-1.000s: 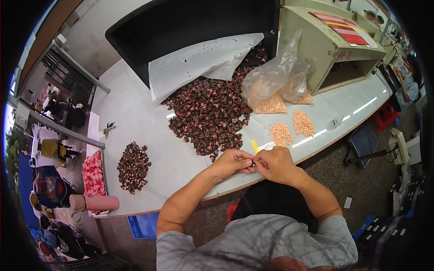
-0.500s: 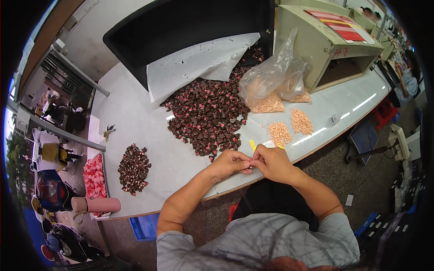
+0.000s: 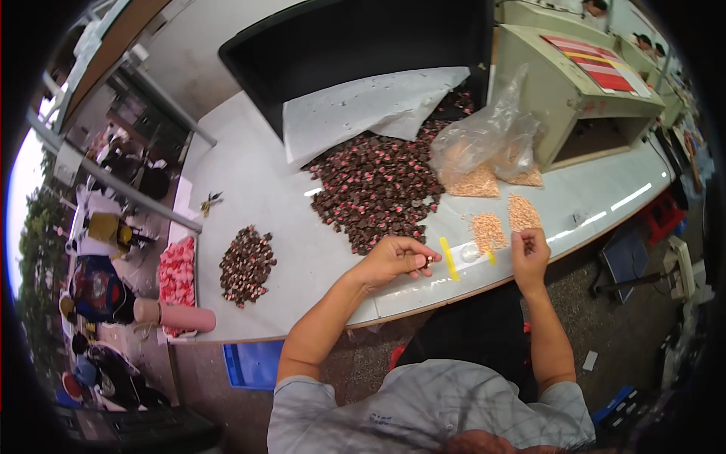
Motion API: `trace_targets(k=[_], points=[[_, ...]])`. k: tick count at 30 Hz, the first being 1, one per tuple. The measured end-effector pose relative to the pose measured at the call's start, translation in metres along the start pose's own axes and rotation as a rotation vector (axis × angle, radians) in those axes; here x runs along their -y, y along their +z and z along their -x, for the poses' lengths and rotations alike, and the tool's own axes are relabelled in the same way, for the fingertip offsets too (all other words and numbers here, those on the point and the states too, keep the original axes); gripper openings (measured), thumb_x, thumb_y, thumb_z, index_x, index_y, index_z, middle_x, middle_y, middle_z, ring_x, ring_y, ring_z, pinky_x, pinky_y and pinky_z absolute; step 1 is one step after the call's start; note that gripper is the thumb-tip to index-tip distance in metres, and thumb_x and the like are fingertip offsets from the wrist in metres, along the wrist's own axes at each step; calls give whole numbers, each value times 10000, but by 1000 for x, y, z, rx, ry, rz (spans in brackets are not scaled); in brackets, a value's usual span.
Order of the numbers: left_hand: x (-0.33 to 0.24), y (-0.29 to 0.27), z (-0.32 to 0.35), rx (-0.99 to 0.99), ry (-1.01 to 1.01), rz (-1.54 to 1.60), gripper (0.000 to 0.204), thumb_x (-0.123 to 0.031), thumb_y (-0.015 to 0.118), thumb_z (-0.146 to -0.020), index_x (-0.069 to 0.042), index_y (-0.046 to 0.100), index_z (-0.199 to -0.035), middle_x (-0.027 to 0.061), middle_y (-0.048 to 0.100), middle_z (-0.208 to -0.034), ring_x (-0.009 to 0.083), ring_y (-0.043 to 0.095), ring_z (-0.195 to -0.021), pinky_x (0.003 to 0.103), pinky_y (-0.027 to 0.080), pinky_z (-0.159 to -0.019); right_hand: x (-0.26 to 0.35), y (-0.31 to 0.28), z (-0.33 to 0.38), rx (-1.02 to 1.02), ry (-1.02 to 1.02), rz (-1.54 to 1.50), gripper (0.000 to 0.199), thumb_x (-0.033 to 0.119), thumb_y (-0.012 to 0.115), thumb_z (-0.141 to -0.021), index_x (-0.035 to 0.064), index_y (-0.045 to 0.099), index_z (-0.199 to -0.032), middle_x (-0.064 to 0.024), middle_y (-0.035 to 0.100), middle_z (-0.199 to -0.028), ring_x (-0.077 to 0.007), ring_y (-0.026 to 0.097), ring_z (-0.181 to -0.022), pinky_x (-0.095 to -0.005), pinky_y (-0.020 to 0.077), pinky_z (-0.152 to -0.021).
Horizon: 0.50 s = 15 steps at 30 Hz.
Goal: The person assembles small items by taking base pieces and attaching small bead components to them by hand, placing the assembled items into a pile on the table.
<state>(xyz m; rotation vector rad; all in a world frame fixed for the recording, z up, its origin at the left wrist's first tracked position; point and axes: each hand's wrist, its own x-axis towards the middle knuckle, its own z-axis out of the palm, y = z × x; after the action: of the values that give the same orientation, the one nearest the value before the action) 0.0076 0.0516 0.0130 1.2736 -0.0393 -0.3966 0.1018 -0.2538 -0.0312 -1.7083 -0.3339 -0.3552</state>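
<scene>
My left hand (image 3: pixel 393 261) is over the front part of the table, thumb and fingers pinching a small dark brown piece (image 3: pixel 428 262) with pale spots. To the right, my right hand (image 3: pixel 532 253) reaches the near edge of a small heap of pale peach pieces (image 3: pixel 523 212). Its fingers are curled together, and whatever they hold is hidden. A second peach heap (image 3: pixel 488 231) lies between my hands. Beyond my left hand spreads a large pile of dark brown pieces with pink parts (image 3: pixel 378 189). Farther left sits a smaller pile of dark pieces with pale parts (image 3: pixel 248 265).
Behind the large pile a black bin (image 3: pixel 355 45) lies tipped, with a white sheet (image 3: pixel 355 106) at its mouth. Clear plastic bags (image 3: pixel 473 147) of peach pieces stand beside a greenish box (image 3: pixel 575 91). Yellow tape (image 3: pixel 449 259) marks the table. A pink bottle (image 3: pixel 178 315) is at the left edge.
My hands were together and have parted. The right has moved right and away to the peach heap; the left keeps a small dark piece. The whole view has shifted slightly.
</scene>
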Motion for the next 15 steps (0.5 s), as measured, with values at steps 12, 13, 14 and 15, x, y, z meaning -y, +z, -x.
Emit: trace_targets(k=[12, 13, 14, 15], points=[[10, -115, 123, -1207, 207, -1837, 395, -109, 706, -801, -29, 623, -1179, 124, 675, -966, 300, 590, -1019, 427, 448, -786, -18, -9, 2, 24, -263, 229, 139, 33, 681, -895, 14, 563, -825, 12, 505, -609, -44, 440, -515, -210, 341, -468], [11, -123, 133, -1202, 210, -1838, 395, -109, 706, -801, -29, 623, -1179, 124, 675, -966, 300, 590, -1019, 427, 448, -786, -19, -10, 1, 20, -261, 231, 139, 33, 681, -895, 14, 563, -825, 12, 505, -609, -44, 440, -515, -210, 341, -468], [9, -127, 142, -1244, 157, -1929, 390, -118, 699, -808, -33, 624, -1181, 117, 675, -976, 293, 576, -1054, 425, 437, -800, -20, -9, 0, 28, -254, 207, 140, 29, 681, -893, 13, 562, -822, 14, 497, -604, -43, 433, -509, -209, 333, -463], [9, -130, 147, -1284, 103, -2018, 384, -128, 693, -815, -38, 625, -1182, 110, 674, -986, 287, 562, -1088, 423, 425, -813, -21, -9, 0, 36, -248, 183, 140, 25, 680, -891, 13, 560, -819, 16, 490, -598, -42, 426, -503, -208, 325, -458]])
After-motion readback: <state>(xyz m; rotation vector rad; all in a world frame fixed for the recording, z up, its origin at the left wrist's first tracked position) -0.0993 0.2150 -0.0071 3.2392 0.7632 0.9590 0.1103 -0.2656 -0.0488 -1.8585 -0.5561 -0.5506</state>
